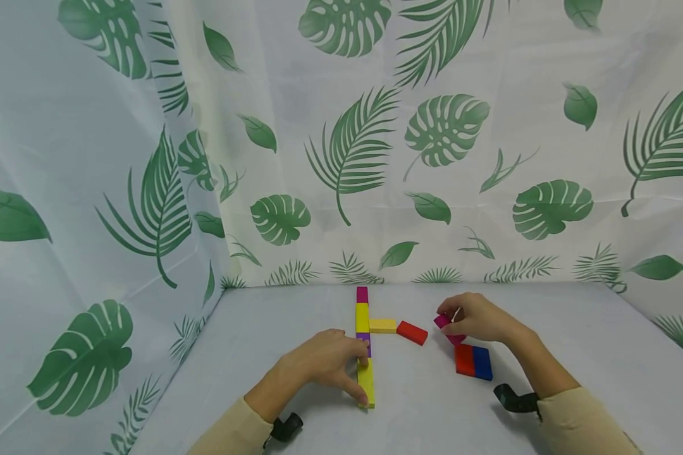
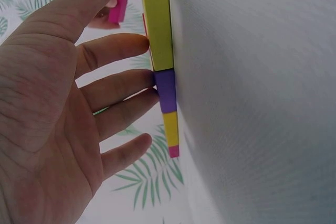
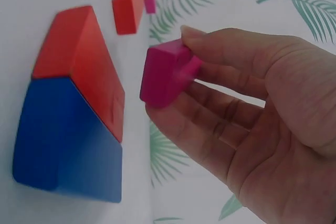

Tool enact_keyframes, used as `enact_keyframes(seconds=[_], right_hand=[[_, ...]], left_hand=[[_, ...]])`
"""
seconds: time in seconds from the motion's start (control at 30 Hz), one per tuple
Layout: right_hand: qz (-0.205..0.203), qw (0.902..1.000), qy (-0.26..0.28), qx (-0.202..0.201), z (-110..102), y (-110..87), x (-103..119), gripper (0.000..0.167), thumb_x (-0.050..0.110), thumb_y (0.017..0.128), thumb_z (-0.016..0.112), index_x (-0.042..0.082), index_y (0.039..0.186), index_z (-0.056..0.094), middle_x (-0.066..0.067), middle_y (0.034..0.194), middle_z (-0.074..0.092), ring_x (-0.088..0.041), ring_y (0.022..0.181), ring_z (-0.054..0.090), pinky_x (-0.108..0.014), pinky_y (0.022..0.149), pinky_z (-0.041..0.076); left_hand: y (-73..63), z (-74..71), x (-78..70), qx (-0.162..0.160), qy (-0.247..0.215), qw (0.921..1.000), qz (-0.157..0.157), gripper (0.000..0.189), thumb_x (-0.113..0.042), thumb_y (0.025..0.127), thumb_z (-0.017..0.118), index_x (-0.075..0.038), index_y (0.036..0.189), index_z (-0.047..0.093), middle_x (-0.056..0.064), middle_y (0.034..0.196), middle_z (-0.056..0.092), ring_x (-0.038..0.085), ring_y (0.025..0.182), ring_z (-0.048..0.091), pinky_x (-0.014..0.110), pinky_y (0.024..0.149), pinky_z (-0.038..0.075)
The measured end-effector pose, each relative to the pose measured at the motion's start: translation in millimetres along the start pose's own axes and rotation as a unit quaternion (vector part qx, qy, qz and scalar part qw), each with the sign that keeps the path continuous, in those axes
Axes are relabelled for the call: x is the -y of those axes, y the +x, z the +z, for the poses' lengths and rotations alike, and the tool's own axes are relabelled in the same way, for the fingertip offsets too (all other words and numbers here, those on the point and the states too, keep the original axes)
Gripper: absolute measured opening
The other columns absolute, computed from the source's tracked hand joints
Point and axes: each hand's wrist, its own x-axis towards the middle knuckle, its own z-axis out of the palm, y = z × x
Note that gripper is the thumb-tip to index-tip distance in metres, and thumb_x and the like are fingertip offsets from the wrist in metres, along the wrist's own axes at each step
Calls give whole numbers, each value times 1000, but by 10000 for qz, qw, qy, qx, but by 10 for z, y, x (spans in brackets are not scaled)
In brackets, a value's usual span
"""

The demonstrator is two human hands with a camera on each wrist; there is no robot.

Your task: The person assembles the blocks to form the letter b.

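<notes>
A straight row of blocks runs away from me: a long yellow block nearest, then a purple block, a second yellow block and a magenta block at the far end. My left hand lies along the row's left side with fingers fairly straight. Its fingertips touch the long yellow and purple blocks, and the thumb is at the yellow block's near end. Off to the right, my right hand pinches another magenta block between thumb and fingers, tilted and raised above the table.
A pale yellow block juts right from the row, with a red block angled at its end. Below my right hand, a red block and a blue block lie side by side. A leaf-print curtain hangs behind the table.
</notes>
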Motion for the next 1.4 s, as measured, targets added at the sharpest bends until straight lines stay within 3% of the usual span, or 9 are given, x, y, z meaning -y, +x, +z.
enact_keyframes(seconds=[0.33, 0.73, 1.4], right_hand=[[133, 9999, 38, 63, 56, 49, 35, 41, 14, 88, 83, 2, 125, 70, -5, 104, 69, -19, 91, 65, -33, 73, 62], [76, 9996, 124, 248, 170, 67, 93, 30, 18, 86, 85, 10, 112, 74, -3, 100, 69, -21, 92, 63, -34, 74, 61], [357, 9978, -74, 550, 229, 39, 127, 29, 18, 83, 88, 8, 105, 73, -4, 90, 64, -18, 79, 62, -33, 66, 61]], left_hand=[[-8, -11, -6, 9, -13, 10000, -27, 57, -73, 68, 84, -32, 105, 72, -22, 95, 65, 5, 83, 50, 23, 77, 43], [7, 21, 22, -41, -13, 10000, 43, 58, -74, 68, 84, -32, 105, 72, -23, 95, 65, 5, 83, 50, 22, 76, 43], [11, 6, 3, 5, 19, 10000, 6, 58, -75, 68, 83, -31, 106, 72, -22, 97, 66, 5, 83, 50, 22, 77, 43]])
